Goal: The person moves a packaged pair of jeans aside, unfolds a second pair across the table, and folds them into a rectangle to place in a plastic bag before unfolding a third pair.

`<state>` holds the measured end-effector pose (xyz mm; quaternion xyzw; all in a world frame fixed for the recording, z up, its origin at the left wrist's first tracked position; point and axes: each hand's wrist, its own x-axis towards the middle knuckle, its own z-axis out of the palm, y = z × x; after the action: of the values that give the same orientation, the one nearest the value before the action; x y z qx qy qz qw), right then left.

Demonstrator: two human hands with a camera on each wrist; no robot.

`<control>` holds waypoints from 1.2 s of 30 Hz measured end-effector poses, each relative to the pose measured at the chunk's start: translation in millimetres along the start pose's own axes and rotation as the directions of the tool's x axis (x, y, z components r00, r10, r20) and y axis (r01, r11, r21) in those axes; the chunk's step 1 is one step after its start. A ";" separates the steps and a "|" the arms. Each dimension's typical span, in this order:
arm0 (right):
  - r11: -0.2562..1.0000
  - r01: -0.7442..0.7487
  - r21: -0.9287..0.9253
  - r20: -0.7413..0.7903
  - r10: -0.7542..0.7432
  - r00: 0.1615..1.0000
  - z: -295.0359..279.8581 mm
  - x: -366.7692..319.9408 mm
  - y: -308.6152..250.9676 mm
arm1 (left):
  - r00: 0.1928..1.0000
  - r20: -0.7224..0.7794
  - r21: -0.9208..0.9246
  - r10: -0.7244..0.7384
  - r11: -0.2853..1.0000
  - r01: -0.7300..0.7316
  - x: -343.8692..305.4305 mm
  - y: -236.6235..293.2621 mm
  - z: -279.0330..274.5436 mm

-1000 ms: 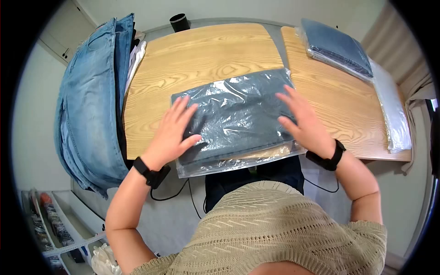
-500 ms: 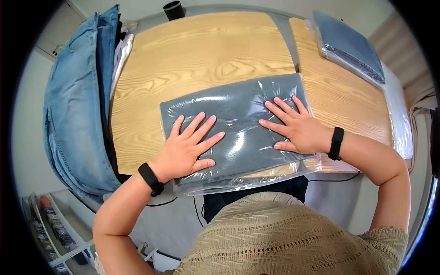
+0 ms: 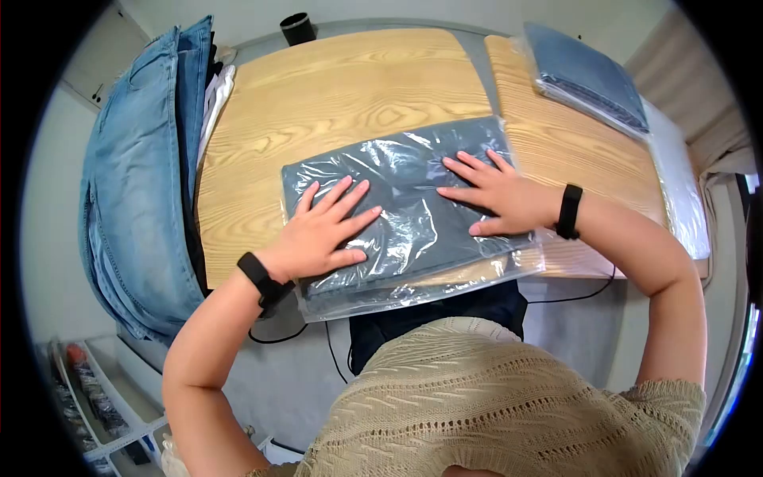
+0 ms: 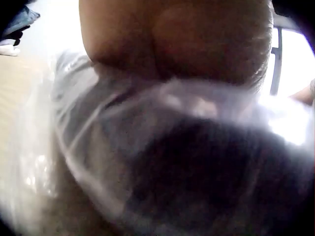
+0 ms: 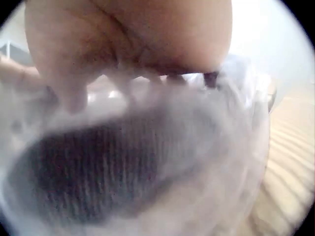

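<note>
A folded blue-grey garment (image 3: 401,219) lies in a clear plastic bag (image 3: 421,296) at the table's near edge. My left hand (image 3: 314,240) lies flat with spread fingers on the left part of the bagged garment. On its right part rests my right hand (image 3: 505,197), fingers also spread. The plastic is creased and shiny between the two hands. A loose strip of the bag hangs over the near table edge. In the right wrist view the garment's dark folded edge (image 5: 93,172) shows through the plastic beneath the palm.
Blue jeans (image 3: 131,191) are piled at the left side of the wooden table (image 3: 318,103). On the right-hand table, another bagged folded garment (image 3: 584,75) lies by a stack of clear plastic bags (image 3: 679,191). A black cup-shaped container (image 3: 298,29) stands beyond the far edge.
Both hands were raised over the bagged garment, then came down flat onto it. Over the last half second they have stayed pressed there, and the plastic looks more wrinkled.
</note>
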<state>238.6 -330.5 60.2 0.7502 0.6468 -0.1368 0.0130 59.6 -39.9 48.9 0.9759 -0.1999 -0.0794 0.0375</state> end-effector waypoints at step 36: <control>-0.546 0.291 0.786 0.094 0.569 0.817 -4.2 -77.4 -15.3 | 0.646 0.058 -0.980 -0.761 -0.166 -0.107 -68.7 47.1 -20.2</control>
<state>214.7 -402.0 83.8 0.4609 0.0189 -0.4239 -0.7794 -17.4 -55.0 83.4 0.6100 0.2345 0.1021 0.7500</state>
